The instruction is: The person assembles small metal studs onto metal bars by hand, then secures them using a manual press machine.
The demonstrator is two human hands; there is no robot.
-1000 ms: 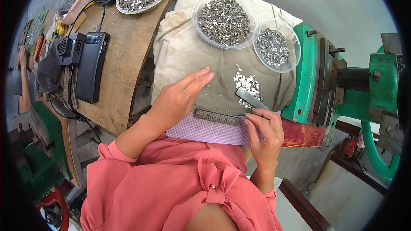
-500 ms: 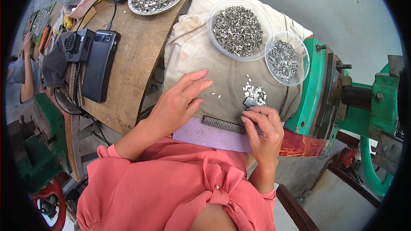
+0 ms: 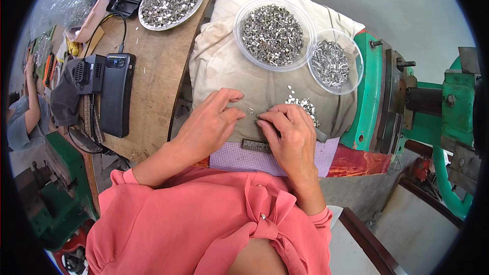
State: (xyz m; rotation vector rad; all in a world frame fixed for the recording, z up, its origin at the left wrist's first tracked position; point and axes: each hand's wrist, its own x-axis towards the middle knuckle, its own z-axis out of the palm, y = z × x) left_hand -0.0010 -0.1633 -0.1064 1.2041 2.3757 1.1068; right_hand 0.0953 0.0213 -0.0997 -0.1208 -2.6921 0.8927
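Note:
My left hand [image 3: 211, 122] hovers over the brown cloth [image 3: 209, 76], fingers apart, with nothing visible in them. A few tiny metal pins [image 3: 250, 111] lie on the cloth between my two hands. My right hand [image 3: 291, 135] has its thumb and forefinger nearly together beside those pins; whatever they pinch is too small to make out. Partly behind that hand is a dark slotted metal strip [image 3: 254, 145], lying along the purple woven mat [image 3: 234, 160]. A small heap of silvery metal bits [image 3: 305, 107] rests just beyond my right knuckles, and a flat grey piece [image 3: 321, 135] lies near it.
Two clear round tubs stand at the back: a larger one of metal parts [image 3: 272, 35] and a smaller one of pins [image 3: 331, 65]. Green machinery [image 3: 364, 97] borders the right. The wooden table [image 3: 153, 86] at left carries a black power bank [image 3: 116, 94] and a bowl of parts [image 3: 170, 2].
My right hand has moved left from the small heap toward the loose pins. The flat grey piece formerly at its fingertips now lies right of the hand. My left hand has shifted slightly.

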